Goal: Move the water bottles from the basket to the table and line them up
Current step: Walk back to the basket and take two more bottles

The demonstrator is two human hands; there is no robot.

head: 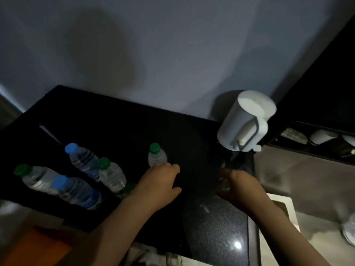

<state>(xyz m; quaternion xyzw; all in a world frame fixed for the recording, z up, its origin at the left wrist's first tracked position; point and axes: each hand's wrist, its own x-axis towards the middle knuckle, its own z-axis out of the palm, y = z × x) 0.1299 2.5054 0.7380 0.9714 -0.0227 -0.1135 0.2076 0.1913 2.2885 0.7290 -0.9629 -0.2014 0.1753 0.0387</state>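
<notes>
Several clear water bottles with green or blue caps stand at the left of the dark table (215,223), apparently inside a black basket (50,133) whose edges are hard to make out. A blue-capped bottle (81,158) and a green-capped one (110,173) stand at the back. Nearer me are another green-capped bottle (35,177) and a blue-capped one (76,192). My left forearm half hides one more green cap (129,188). My left hand (160,181) grips the lower body of an upright green-capped bottle (156,155) near the table's middle. My right hand (238,186) reaches into deep shadow at the right, and what it touches is unclear.
A white electric kettle (246,121) stands at the table's back right corner against the pale wall. Right of the table a grey counter holds a white square basin (288,208), and a dark shelf with small white items (320,136) sits behind it. A glass object (349,230) is blurred at the right edge.
</notes>
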